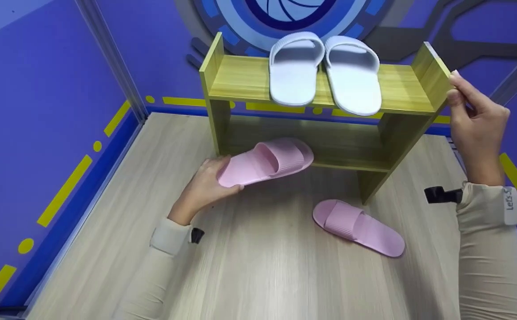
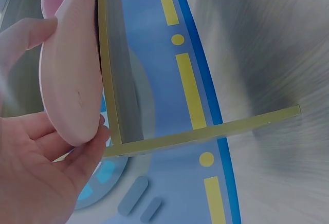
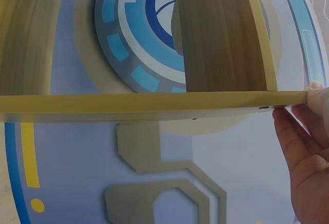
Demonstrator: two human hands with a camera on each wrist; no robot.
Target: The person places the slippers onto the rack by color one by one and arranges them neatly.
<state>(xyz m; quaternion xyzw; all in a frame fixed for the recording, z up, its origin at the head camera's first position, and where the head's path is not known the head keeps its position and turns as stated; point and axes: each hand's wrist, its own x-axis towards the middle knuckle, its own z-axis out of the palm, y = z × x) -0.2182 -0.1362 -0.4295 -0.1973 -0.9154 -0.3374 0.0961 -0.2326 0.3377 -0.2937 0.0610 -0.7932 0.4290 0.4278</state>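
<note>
My left hand (image 1: 206, 184) grips a pink slipper (image 1: 285, 155) by its heel end, thumb on one side and fingers on the other. The slipper's toe is at the front edge of the lower shelf of a wooden shoe rack (image 1: 258, 82); the left wrist view shows its sole (image 2: 74, 80) close to the shelf board. Pinched between my right thumb and fingers is the top of the rack's right side panel (image 3: 205, 99), with the right hand (image 1: 480, 122) at its upper corner. A second pink slipper (image 1: 360, 229) lies on the floor before the rack, toe to the left.
Two white slippers (image 1: 297, 78) stand side by side on the rack's top shelf, toes toward the wall. Behind the rack is a blue printed wall (image 1: 152, 58), with another wall at the left. Light wood-look flooring (image 1: 258, 266) stretches in front.
</note>
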